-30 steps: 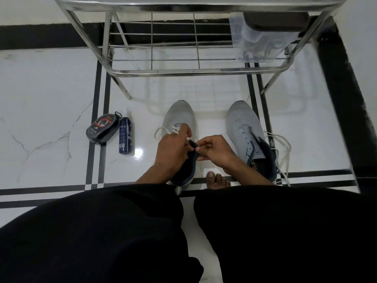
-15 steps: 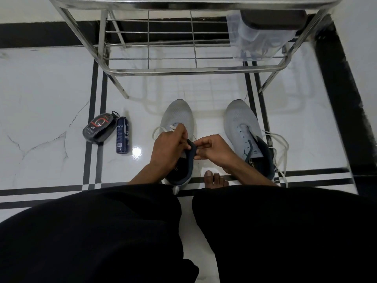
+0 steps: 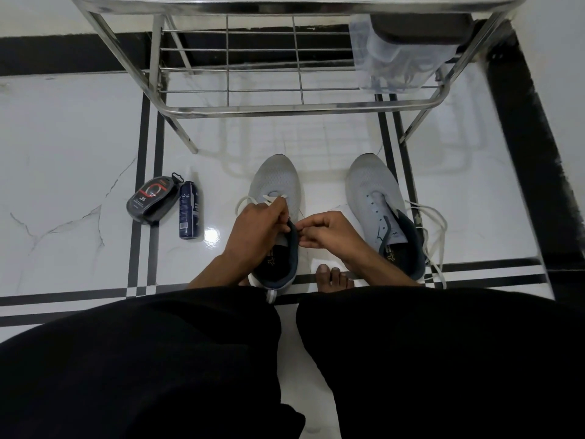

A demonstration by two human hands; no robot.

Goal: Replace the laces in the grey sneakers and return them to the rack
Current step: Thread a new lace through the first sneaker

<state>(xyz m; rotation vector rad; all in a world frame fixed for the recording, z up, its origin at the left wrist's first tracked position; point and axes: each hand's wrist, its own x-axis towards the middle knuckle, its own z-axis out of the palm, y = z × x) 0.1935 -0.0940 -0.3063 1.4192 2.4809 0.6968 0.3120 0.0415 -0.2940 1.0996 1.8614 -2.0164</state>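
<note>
Your left hand point(image 3: 258, 228) pinches the white lace point(image 3: 274, 198) over the left sneaker point(image 3: 278, 182), whose length runs away from you toward the rack point(image 3: 294, 106), while your right hand point(image 3: 326, 231), just right of it, pinches at its dark collar.

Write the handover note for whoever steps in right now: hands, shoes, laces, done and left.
Left hand: grips the left sneaker at its collar and the white lace near the lowest eyelets.
Right hand: pinches at the same collar edge; what it pinches is too small to tell.
Right sneaker: on the floor, eyelets bare, a loose lace lying beside it.
Rack: just beyond both shoes; neither is on it.
Done: lacing started on the left sneaker.
Left: finish it, lace the right sneaker, shelve both.
</note>
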